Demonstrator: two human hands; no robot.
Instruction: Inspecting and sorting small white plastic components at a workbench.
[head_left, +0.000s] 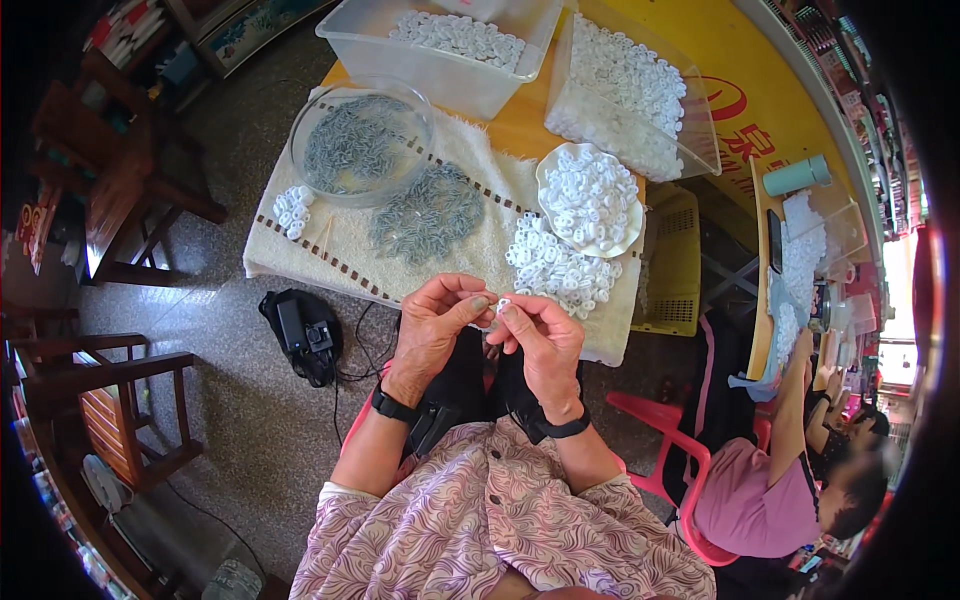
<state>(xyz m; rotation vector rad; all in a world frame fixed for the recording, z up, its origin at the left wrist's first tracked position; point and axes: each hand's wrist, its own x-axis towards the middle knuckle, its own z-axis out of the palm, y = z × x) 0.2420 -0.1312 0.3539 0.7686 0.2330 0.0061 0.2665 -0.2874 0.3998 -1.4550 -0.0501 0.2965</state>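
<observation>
Your left hand (432, 325) and right hand (540, 340) meet fingertip to fingertip just above your lap, both pinching one small white ring (503, 303) between them. Keep your grip at the very tips and your wrists close, so that the piece stays steady and does not slip; whether a grey pin is already in it is too small to tell. Just beyond, on the cream towel (330, 240) over the worktop, lie a loose pile of white rings (560, 268), a scalloped dish (590, 198) of more, and a heap of grey pins (425, 212) beside a round clear bowl (360, 140). Clear bins sit farther off. Speckled floor, wooden chairs left; another person sits to your right.
</observation>
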